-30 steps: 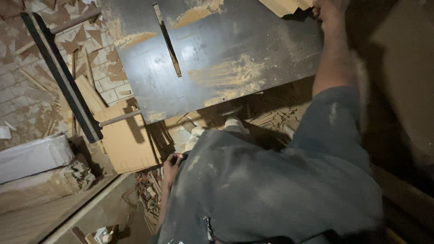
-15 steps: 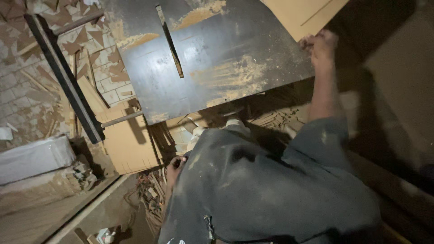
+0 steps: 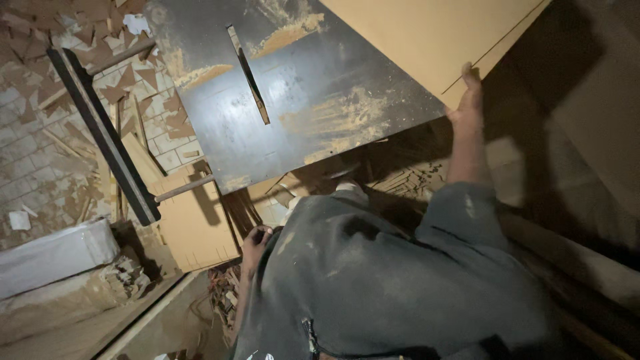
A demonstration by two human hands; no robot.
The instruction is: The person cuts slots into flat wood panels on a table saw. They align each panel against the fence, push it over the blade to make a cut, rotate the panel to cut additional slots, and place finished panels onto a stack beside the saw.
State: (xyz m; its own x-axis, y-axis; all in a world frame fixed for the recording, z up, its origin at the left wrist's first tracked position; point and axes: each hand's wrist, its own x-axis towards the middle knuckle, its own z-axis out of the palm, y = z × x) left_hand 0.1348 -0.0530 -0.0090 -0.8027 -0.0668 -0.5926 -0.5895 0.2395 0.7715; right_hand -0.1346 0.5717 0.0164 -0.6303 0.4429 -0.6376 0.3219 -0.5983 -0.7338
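Tan fibreboard fills the top right, and the right hand (image 3: pixel 467 100) is on it, arm stretched up to about one o'clock, fingers clamped over the near corner of the board panel (image 3: pixel 427 40), which lies flat on the far right part of the dark saw table (image 3: pixel 300 127) and overhangs its right edge. Down at seven o'clock from there, the left hand (image 3: pixel 253 243) hangs low beside the grey jacket (image 3: pixel 373 287), curled round something small and dark; what it is, I cannot tell. Out from the right hand, the table top is dusted with pale sawdust (image 3: pixel 340 120), thickest near its middle and along the near edge, and a narrow blade slot (image 3: pixel 249 75) runs through it at about eleven o'clock from the heap. Below the table's near left corner a smaller tan offcut (image 3: pixel 193 227) leans on the floor, with a round rod (image 3: pixel 183 189) lying across its top. Further left, a long black rail (image 3: pixel 103 133) slants across the tiled floor (image 3: pixel 27 153), among scattered wood scraps (image 3: pixel 73 33), and a white block (image 3: pixel 57 257) sits at the lower left.
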